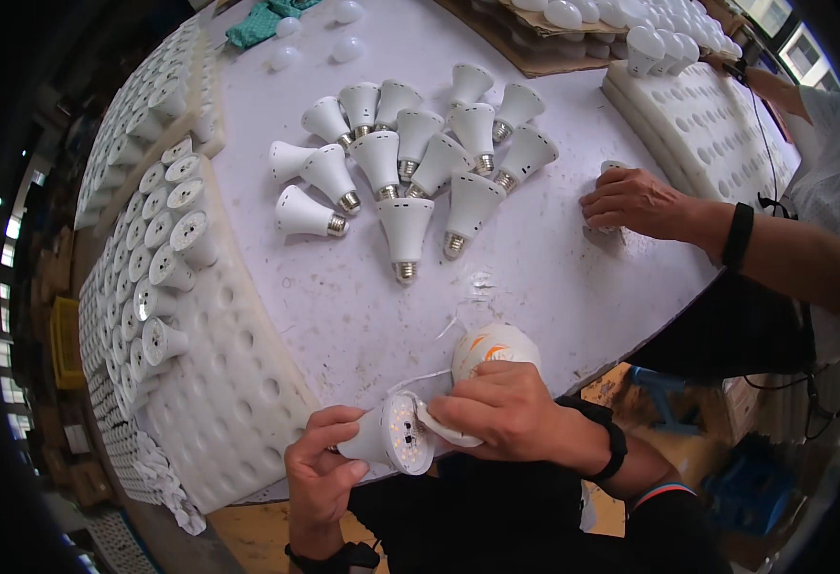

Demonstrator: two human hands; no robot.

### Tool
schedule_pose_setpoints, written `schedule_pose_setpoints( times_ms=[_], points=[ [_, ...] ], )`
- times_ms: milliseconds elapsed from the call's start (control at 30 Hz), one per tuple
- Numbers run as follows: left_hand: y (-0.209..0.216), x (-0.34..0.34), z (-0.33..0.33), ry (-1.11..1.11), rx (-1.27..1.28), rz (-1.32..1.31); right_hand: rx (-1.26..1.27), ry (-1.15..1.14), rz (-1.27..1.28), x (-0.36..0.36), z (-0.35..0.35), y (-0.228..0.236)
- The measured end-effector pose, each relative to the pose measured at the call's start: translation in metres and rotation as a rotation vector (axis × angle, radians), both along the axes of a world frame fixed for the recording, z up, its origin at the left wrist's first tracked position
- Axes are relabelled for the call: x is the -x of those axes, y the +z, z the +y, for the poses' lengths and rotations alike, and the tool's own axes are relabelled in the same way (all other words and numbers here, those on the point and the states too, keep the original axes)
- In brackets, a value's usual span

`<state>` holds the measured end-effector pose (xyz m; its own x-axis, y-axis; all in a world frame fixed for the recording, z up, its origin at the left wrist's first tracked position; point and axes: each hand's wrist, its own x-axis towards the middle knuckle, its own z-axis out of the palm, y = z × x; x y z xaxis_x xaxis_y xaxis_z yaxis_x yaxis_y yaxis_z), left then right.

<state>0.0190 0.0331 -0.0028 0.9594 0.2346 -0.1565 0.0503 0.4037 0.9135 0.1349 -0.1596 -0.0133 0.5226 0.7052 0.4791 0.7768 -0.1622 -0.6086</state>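
My left hand (326,464) is closed around the white housing of an LED bulb (367,442). The bulb's open end faces right, showing a round board (407,435) with small yellowish LEDs and dark parts. At the board's rim my right hand (506,416) pinches a white, rounded piece (447,428); its exact kind is unclear. Just beyond that hand stands a white rounded object with orange print (493,348), partly covered by my fingers. A thin white strand (420,379) lies beside it on the table.
Several white bulb housings with metal screw bases (406,234) lie mid-table. At left, foam trays (238,383) hold rows of open housings. A co-worker's hand (630,203) grips a white item at right, near another foam tray (697,124). White domes (347,50) and green cloth (257,24) lie far back.
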Motion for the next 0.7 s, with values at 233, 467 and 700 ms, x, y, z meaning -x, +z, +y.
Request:
schedule_pose_setpoints(
  times_ms=[233,467,700],
  points=[
    [-0.004,-0.009,0.005,0.027,-0.09,-0.126,-0.018,0.035,0.092,0.001,-0.001,0.004],
    [-0.015,-0.023,0.003,0.015,0.079,-0.241,-0.156,0.048,0.311,-0.004,-0.003,0.004],
    [-0.014,-0.095,-0.024,-0.188,0.367,0.248,-0.496,-0.198,0.284,0.002,-0.038,-0.014]
  ],
)
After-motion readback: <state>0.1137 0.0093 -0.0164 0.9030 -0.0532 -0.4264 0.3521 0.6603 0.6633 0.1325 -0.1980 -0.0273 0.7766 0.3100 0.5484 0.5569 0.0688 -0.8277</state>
